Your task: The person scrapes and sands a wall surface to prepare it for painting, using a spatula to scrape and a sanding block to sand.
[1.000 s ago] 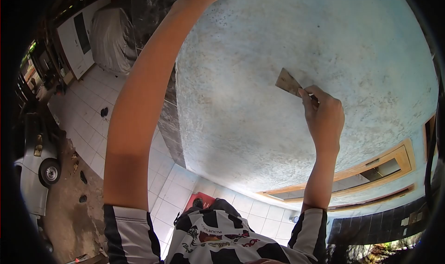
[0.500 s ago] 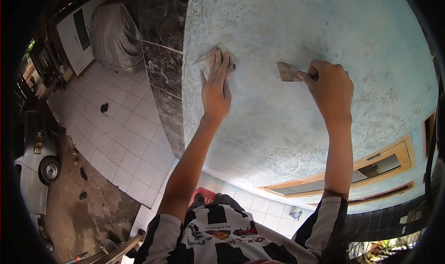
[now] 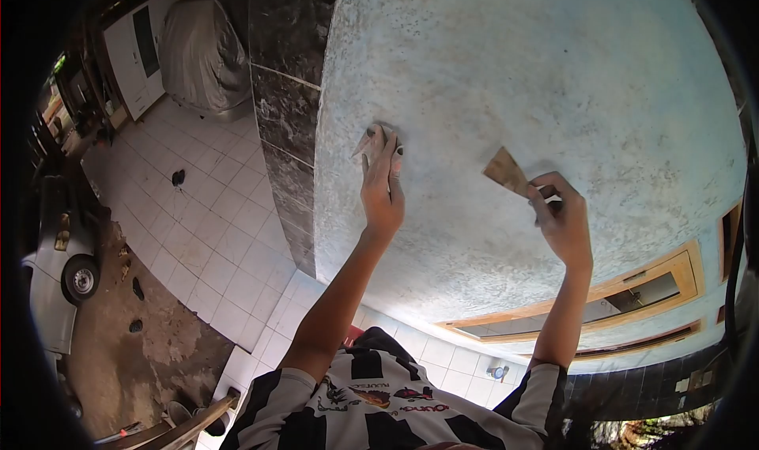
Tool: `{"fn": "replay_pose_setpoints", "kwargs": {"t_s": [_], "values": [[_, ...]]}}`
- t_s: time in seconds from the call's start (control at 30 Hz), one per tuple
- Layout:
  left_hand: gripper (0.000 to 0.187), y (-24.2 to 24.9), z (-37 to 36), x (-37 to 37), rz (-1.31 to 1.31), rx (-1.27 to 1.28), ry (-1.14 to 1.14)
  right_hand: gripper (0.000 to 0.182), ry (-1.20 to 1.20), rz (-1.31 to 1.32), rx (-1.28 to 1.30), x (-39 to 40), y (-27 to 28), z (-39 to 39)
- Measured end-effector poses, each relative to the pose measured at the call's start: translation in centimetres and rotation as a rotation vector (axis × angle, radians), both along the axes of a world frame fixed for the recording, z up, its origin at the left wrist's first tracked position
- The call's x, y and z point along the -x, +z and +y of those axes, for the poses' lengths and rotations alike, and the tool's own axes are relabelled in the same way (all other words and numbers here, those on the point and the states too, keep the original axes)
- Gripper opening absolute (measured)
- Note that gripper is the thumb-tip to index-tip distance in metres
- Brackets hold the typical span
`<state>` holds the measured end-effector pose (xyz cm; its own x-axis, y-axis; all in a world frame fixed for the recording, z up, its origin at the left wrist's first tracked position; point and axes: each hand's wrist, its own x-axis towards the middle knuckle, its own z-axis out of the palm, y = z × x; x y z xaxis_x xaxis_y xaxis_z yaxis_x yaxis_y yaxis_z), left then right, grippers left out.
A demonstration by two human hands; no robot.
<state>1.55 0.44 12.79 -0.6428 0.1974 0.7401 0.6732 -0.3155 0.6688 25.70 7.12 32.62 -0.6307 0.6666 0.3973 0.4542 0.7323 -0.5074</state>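
Against the pale blue, blotchy wall (image 3: 474,71), my left hand (image 3: 383,193) presses a folded piece of sandpaper (image 3: 364,143) under its fingers. The sheet's edges stick out at the left and right of the fingertips. My right hand (image 3: 564,217) is closed around the narrow end of a putty knife (image 3: 504,171). Its flat, brownish blade points up and to the left, over the wall surface. The handle is mostly hidden in the fingers.
Dark marbled tiles (image 3: 286,110) border the wall's left edge. A wood-framed window (image 3: 632,292) is at the lower right. Left lie a white tiled floor (image 3: 205,205), a covered object (image 3: 202,55) and a parked vehicle (image 3: 59,268). A wooden bar (image 3: 194,422) is at bottom left.
Both hands have come lower on the wall, nearer my body. The left keeps the sandpaper on the wall; the right has turned the putty knife so its blade tilts upward.
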Motion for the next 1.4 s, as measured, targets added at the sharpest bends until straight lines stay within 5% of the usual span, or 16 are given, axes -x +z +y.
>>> {"fn": "replay_pose_setpoints", "kwargs": {"t_s": [0.17,0.27,0.37,0.5,0.6,0.77,0.83,0.9,0.97,1.03,1.1,1.23,1.4], "values": [[0.054,2.5,2.5,-3.0,0.162,-0.006,0.036,0.021,0.126,0.385,-0.079,-7.6,4.3,3.1],[0.058,2.9,4.4,-4.1,0.619,0.174,-0.058,0.021,0.025,0.566,-0.278,-9.7,6.0,5.5],[0.058,4.9,5.1,-3.1,0.271,0.002,0.15,0.021,-0.104,0.791,-0.521,-11.2,6.0,9.3],[0.058,5.3,4.8,-4.1,0.472,0.123,0.055,0.025,-0.104,0.987,-0.745,-13.4,5.0,14.1],[0.058,5.0,5.5,-3.0,0.275,0.048,0.261,0.027,-0.069,1.011,-0.879,-13.8,4.4,15.8],[0.049,3.8,4.3,-3.7,0.559,0.275,0.152,0.028,-0.072,1.024,-1.032,-13.4,3.8,16.4],[0.052,3.9,4.5,-3.0,0.112,0.143,0.319,0.028,-0.07,1.001,-1.052,-13.9,3.6,16.8],[0.054,3.4,4.0,-3.1,0.099,0.133,0.221,0.027,0.001,0.99,-1.079,-14.1,3.6,17.0],[0.046,3.0,3.4,-3.6,0.483,0.335,0.24,0.025,0.04,0.987,-1.088,-14.3,3.6,17.0],[0.048,2.6,3.5,-2.3,0.457,0.366,0.269,0.025,0.035,0.959,-1.075,-14.4,3.3,17.1],[0.05,2.6,4.7,-2.1,0.019,0.054,0.219,0.025,-0.038,0.943,-1.075,-14.5,2.6,17.2],[0.047,2.0,3.7,-2.2,0.256,0.231,0.234,0.027,-0.003,0.971,-1.083,-15.0,2.3,18.1],[0.048,2.0,4.2,-2.3,0.111,0.086,0.102,0.026,-0.063,0.953,-1.128,-14.9,2.2,17.6]]}}
